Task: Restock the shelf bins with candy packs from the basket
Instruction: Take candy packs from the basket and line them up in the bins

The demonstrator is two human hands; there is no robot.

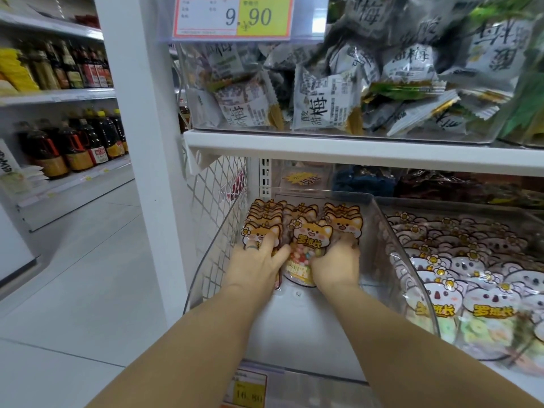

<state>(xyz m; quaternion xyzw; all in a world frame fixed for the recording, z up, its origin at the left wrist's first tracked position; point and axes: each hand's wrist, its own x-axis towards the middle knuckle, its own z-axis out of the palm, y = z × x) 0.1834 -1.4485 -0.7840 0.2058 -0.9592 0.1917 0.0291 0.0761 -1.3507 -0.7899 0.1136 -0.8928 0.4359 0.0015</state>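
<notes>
A person's two bare forearms reach from 6 o'clock into a clear bin (294,325) on the lower shelf of a shop rack. Fox-faced packs (343,220) stand in three rows at the bin's far end, toward 12 o'clock; the near half of its floor lies bare.

The left hand (259,260) has its fingers curled over the first pack of the left row, its thumb laid against the left edge of the front pack (306,248) in the middle row. The right hand (338,266), at 3 o'clock of that pack, curls its fingers down into the right row and touches the pack's right edge. The front pack stands upright between the two hands, coloured sweets showing through its window.

At 3 o'clock, touching the bin's wall, a second bin (391,201) holds koala packs (471,275) in overlapping rows. Above, toward 1 o'clock, a board (353,148) carries a clear box of grey sachets (323,107), with a price card (235,16) reading 9.90 at 12 o'clock. A second card (250,390) sits on the bin's front edge at 6 o'clock. White mesh (217,187) closes the rack's side at 9 o'clock; beyond it, dark bottles (73,142) line shelves across the aisle
</notes>
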